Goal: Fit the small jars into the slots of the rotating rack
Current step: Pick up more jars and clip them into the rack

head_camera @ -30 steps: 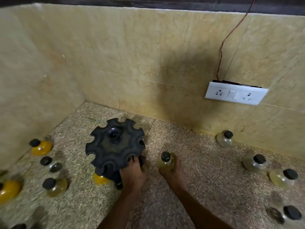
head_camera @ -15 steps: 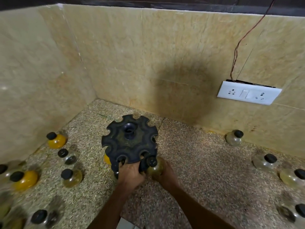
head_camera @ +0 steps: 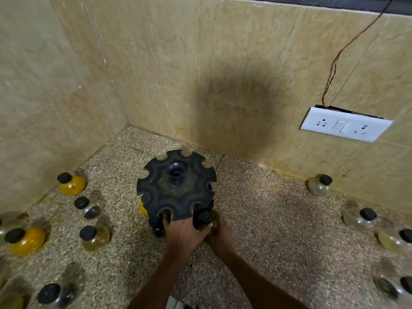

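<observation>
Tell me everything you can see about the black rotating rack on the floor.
The rack is a black, dusty, plastic-looking disc with rounded slots cut into its rim and a raised hub with a hole at the centre. It stands upright on the speckled floor near the wall corner. The left hand grips its near edge; the right hand holds a black-capped jar at a near slot. A yellow jar peeks from beneath.

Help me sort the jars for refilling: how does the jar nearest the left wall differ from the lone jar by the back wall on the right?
The left-wall jar is filled with opaque orange-yellow; the back-wall jar looks clear and nearly colourless. The left-wall jar has other jars close in front of it; the back-wall jar stands apart. Both are small and round with black caps, standing on the speckled floor outside the rack.
</observation>
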